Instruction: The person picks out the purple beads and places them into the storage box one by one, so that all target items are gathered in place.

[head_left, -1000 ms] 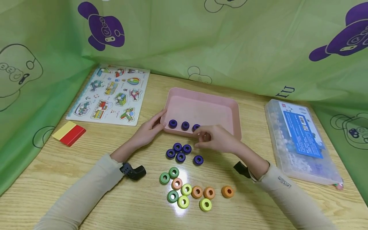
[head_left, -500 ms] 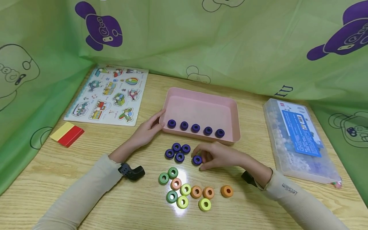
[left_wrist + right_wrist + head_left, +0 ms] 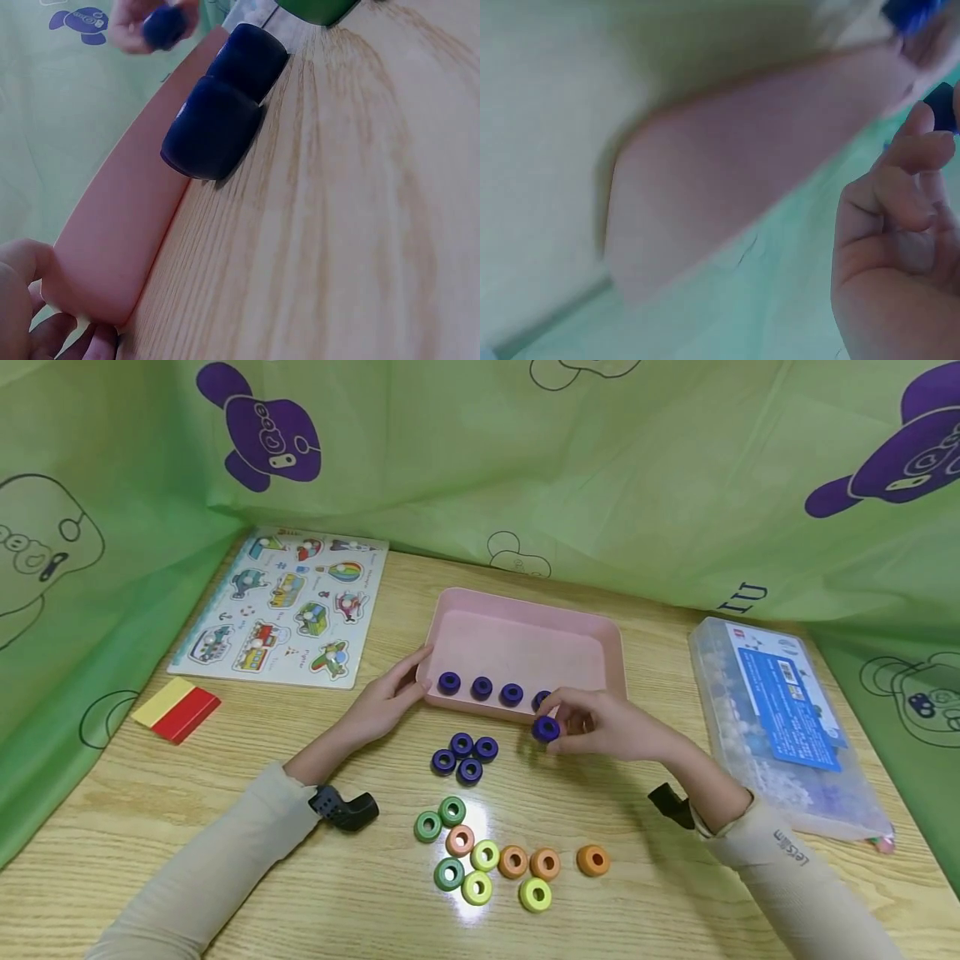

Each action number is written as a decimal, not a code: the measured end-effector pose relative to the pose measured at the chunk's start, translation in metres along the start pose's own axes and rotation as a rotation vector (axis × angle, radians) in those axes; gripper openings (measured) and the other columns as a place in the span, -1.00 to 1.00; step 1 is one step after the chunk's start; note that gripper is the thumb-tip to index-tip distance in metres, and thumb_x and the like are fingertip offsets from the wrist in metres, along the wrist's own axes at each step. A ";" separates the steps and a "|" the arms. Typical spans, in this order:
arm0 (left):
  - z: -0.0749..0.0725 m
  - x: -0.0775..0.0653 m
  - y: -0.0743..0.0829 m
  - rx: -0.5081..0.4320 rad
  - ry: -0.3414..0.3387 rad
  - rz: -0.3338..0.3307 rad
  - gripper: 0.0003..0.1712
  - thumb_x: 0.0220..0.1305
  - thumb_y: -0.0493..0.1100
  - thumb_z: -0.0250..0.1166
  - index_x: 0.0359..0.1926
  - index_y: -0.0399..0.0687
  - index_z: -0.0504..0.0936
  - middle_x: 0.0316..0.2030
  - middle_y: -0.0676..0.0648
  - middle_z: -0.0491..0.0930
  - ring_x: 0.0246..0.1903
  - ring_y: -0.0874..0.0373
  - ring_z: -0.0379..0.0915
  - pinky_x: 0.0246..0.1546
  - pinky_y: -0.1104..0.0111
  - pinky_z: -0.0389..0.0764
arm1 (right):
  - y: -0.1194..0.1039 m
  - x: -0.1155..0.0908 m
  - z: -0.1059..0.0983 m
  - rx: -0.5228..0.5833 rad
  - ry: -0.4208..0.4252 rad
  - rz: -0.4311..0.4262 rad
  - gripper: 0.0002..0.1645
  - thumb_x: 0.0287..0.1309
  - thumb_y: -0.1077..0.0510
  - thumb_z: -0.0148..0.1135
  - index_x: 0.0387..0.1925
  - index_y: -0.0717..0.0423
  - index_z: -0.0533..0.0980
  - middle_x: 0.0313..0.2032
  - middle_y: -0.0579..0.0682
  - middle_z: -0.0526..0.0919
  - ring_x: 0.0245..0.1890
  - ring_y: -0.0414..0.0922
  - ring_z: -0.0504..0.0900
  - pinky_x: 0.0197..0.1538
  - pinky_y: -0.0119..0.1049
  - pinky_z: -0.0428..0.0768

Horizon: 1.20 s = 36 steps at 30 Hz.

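Since the frame half a second earlier, one dark blue ring (image 3: 546,737) has left the table (image 3: 360,893) and moved toward the pink tray (image 3: 525,647), the right hand (image 3: 611,727) moving with it. That hand pinches the ring between thumb and fingertips, clear of the tabletop and just beside the tray's near rim. The left hand (image 3: 386,703) grips the tray's near left corner, with the thumb at the rim and the fingers against the outside.

Four rings in the tray (image 3: 482,697) show in a row along its near side, the rightmost partly covered by the right hand. Four loose blue rings (image 3: 461,753) sit clustered on the table, near the tray. Closer to the person lie green rings (image 3: 428,835), yellow rings (image 3: 536,904) and orange rings (image 3: 594,870). A picture board (image 3: 300,639) lies left of the tray; a clear plastic case (image 3: 738,727) lies to its right.
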<state>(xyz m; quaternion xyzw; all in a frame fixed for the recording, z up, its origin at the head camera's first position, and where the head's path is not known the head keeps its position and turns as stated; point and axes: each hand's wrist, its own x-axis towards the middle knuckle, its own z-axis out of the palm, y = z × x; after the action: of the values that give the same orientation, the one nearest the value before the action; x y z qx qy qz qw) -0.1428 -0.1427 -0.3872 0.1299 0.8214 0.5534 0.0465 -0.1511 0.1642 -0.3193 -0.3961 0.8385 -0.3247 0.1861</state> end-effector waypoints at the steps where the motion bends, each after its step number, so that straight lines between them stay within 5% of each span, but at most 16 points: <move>1: 0.000 0.000 0.000 -0.001 0.003 -0.001 -0.45 0.22 -0.04 -0.04 0.23 0.24 0.06 0.21 0.14 -0.01 0.14 0.30 -0.05 0.10 0.43 0.07 | 0.003 0.000 -0.006 -0.009 0.021 0.008 -0.63 -0.11 0.05 0.24 -0.18 -0.08 0.40 -0.54 -0.14 0.47 -0.62 -0.21 0.40 -0.60 -0.37 0.40; 11: 0.001 0.000 -0.002 -0.008 -0.001 0.010 -0.44 0.22 -0.01 -0.04 0.24 0.20 0.07 0.22 0.13 -0.03 0.15 0.31 -0.08 0.10 0.46 0.06 | 0.052 0.005 -0.043 -0.195 0.177 0.073 -0.61 -0.15 0.17 0.28 -0.19 0.05 0.41 -0.54 -0.10 0.50 -0.57 -0.20 0.42 -0.55 -0.35 0.41; 17: 0.001 0.001 -0.002 -0.012 -0.006 0.010 -0.44 0.22 -0.01 -0.04 0.24 0.18 0.07 0.21 0.14 -0.02 0.15 0.29 -0.07 0.10 0.43 0.07 | 0.067 0.008 -0.044 -0.237 0.148 0.155 -0.64 -0.16 0.08 0.28 -0.23 0.04 0.44 -0.54 -0.10 0.49 -0.55 -0.19 0.43 -0.50 -0.33 0.41; 27: 0.001 0.001 -0.003 0.002 0.000 0.002 -0.44 0.22 -0.01 -0.05 0.24 0.21 0.06 0.22 0.15 -0.02 0.15 0.31 -0.08 0.10 0.44 0.06 | 0.069 0.013 -0.044 -0.411 0.062 0.141 -0.65 -0.16 0.09 0.28 -0.24 0.06 0.47 -0.53 -0.14 0.51 -0.51 -0.22 0.47 -0.43 -0.33 0.43; 36: 0.001 0.001 0.000 -0.002 0.002 -0.002 -0.45 0.23 -0.05 -0.05 0.24 0.17 0.06 0.22 0.13 -0.03 0.15 0.32 -0.09 0.10 0.47 0.06 | 0.056 0.009 -0.048 -0.263 0.138 0.143 -0.49 -0.13 0.07 0.26 -0.09 0.15 0.37 -0.51 -0.13 0.52 -0.52 -0.21 0.45 -0.46 -0.32 0.42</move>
<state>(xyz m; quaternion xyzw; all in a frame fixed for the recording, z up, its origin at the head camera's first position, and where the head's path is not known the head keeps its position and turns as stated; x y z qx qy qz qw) -0.1433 -0.1416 -0.3876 0.1283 0.8210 0.5544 0.0463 -0.2142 0.2031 -0.3246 -0.3331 0.9106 -0.2243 0.0974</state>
